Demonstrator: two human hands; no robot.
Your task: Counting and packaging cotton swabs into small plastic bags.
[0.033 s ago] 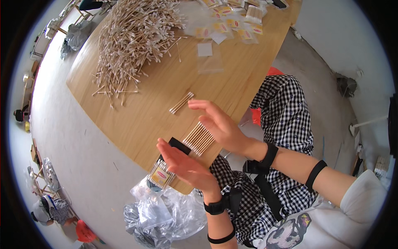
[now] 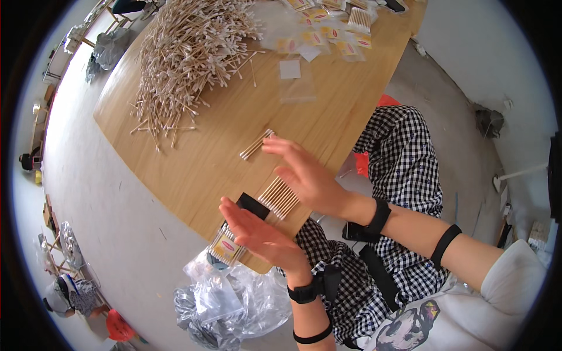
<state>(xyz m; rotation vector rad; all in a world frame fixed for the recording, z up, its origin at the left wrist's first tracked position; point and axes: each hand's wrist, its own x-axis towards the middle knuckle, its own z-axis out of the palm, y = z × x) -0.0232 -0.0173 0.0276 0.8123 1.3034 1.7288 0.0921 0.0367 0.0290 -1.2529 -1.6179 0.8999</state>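
My right hand [image 2: 309, 178] hovers with its fingers stretched out and nothing in them. Partly under its palm, a neat row of cotton swabs [image 2: 277, 198] lies side by side on the wooden table [image 2: 216, 169]. Just beyond its fingertips is a small group of loose cotton swabs [image 2: 255, 146]. My left hand [image 2: 260, 237], also with straight fingers and holding nothing, is beside a flat black piece [image 2: 253, 206]. Partly hidden by that hand, a clear pack of cotton swabs [image 2: 223, 247] with a yellow and white label sits at the table's near edge.
A large heap of cotton swabs [image 2: 187, 58] covers the far left of the table. Clear bags with yellow labels [image 2: 328, 32] lie at the far right, near a small bag with a white card [image 2: 290, 70]. Crumpled clear plastic [image 2: 234, 301] hangs below the near edge.
My right hand has shifted slightly to the left over the row of cotton swabs. My left hand has dipped very slightly.
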